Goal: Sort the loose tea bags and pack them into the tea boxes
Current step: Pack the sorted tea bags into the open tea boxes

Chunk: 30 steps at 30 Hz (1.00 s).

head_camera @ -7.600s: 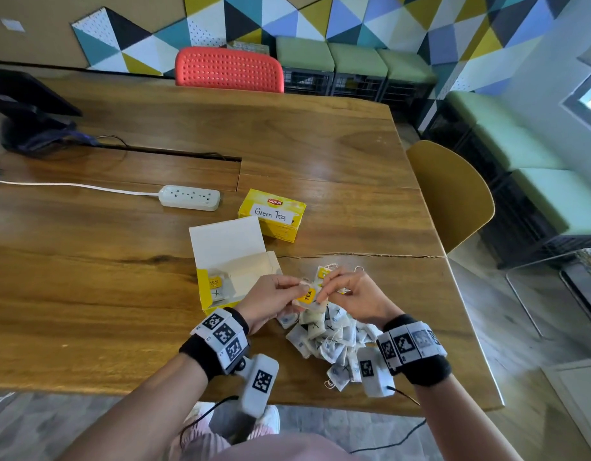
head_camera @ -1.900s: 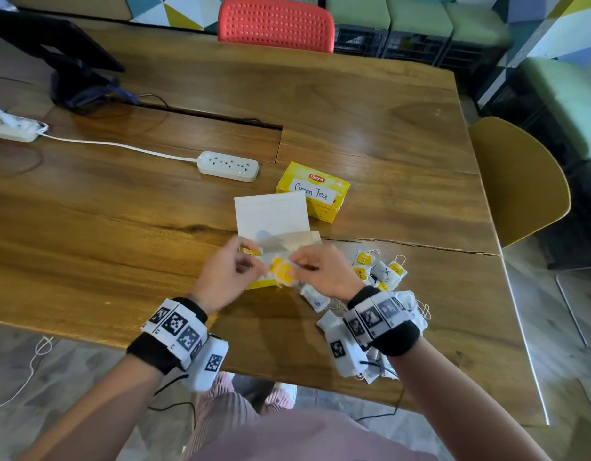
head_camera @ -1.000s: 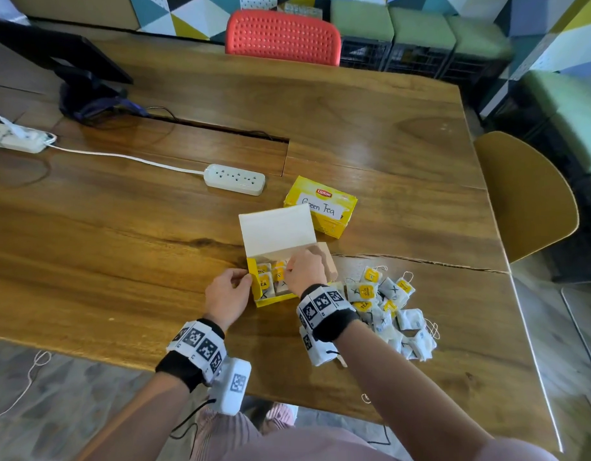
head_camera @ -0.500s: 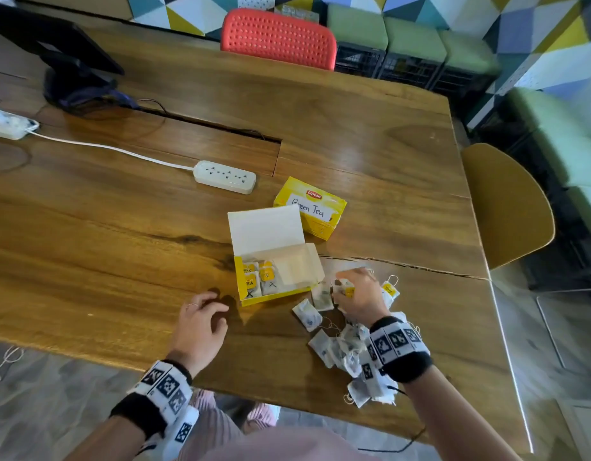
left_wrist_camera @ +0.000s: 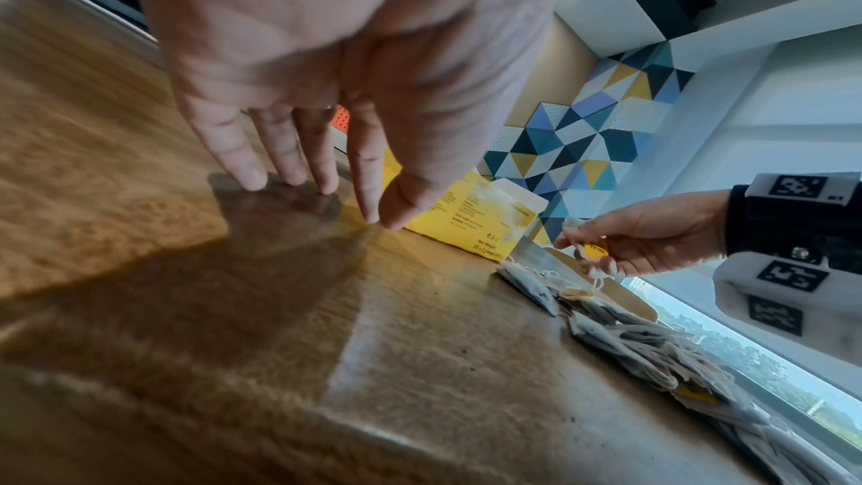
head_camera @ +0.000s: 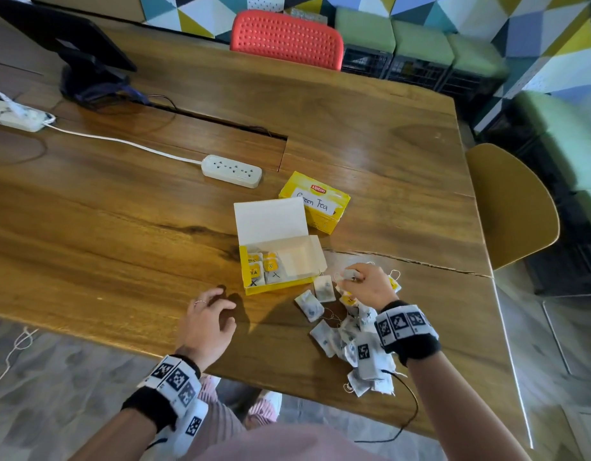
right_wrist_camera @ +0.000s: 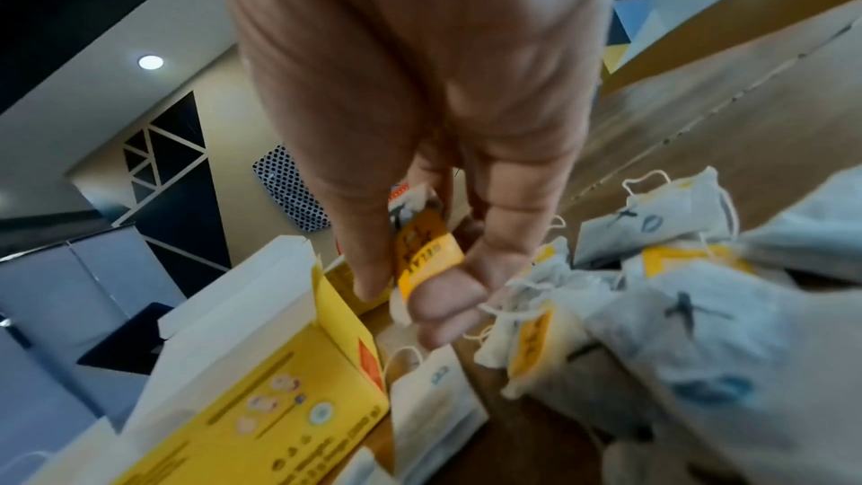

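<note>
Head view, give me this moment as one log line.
step: picking next bag | right hand: pinches tea bag over pile | left hand: fingertips on table | open box: partly filled

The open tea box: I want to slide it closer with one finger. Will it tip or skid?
The open tea box probably skids easily: thin card holding only a few tea bags. Its raised lid could flop if pushed there. Pushing the low yellow wall seems safer.

Long wooden table (head_camera: 121,227); white power strip (head_camera: 232,170) with white cord lying on it. Black monitor stand (head_camera: 88,78) far left. Red perforated chair (head_camera: 287,38) beyond; mustard chair (head_camera: 510,207) right.
</note>
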Available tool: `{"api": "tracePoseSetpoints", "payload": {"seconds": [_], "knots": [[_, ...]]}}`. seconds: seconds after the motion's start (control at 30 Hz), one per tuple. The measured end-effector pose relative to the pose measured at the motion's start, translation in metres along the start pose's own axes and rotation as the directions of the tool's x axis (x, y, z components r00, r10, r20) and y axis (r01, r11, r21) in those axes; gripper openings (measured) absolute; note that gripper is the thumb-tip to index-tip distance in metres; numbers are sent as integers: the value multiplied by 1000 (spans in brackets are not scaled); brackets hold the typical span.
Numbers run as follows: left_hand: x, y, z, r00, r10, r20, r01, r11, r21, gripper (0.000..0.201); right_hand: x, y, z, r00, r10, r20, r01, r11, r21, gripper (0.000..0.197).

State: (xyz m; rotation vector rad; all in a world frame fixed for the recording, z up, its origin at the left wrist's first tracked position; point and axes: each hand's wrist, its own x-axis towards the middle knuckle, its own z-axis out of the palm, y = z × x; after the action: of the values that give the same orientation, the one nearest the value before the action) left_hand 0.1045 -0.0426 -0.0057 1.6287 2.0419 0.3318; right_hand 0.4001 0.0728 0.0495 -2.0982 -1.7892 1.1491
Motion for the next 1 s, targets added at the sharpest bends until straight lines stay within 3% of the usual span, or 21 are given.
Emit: {"api": "tracePoseSetpoints", "payload": {"seconds": [0.1, 0.17, 0.23, 0.37, 0.5, 0.53, 0.6, 0.7, 0.87, 1.0], "knots": [[-3, 8, 1, 1000, 18, 3, -18, 998, -55, 21, -10, 0, 4, 996, 75, 38, -83, 955, 285, 26], [-5, 15, 2, 998, 49, 36, -45, 993, -106, 19, -18, -3, 9, 996, 84, 14, -83, 938, 337, 35], [-7, 24, 1, 992, 100, 79, -86, 981, -172, 17, -23, -4, 17, 996, 83, 36, -91, 923, 373, 31], [-7, 46, -2, 960, 201, 195, -126, 933, -338, 11, -31, -6, 33, 975, 59, 213, -160, 853, 497, 27], [-5, 63, -6, 945, 208, 254, -46, 850, -526, 54, -38, -18, 47, 939, 2, 343, -235, 732, 639, 18], [-4, 65, -6, 947, 202, 248, -34, 834, -550, 57, -40, -22, 49, 935, -8, 354, -241, 718, 653, 11], [1, 66, -3, 957, 187, 221, -22, 808, -589, 40, -42, -26, 56, 930, -34, 367, -230, 726, 649, 11], [8, 64, 1, 964, 199, 175, -37, 755, -655, 14, -44, -27, 63, 931, -51, 362, -212, 732, 648, 29], [8, 65, 1, 961, 173, 215, 50, 657, -752, 12, -47, -26, 65, 929, -64, 366, -242, 643, 727, 22], [4, 69, 0, 949, 197, 246, 73, 622, -779, 15, -49, -29, 67, 932, -40, 361, -241, 676, 697, 16]]}}
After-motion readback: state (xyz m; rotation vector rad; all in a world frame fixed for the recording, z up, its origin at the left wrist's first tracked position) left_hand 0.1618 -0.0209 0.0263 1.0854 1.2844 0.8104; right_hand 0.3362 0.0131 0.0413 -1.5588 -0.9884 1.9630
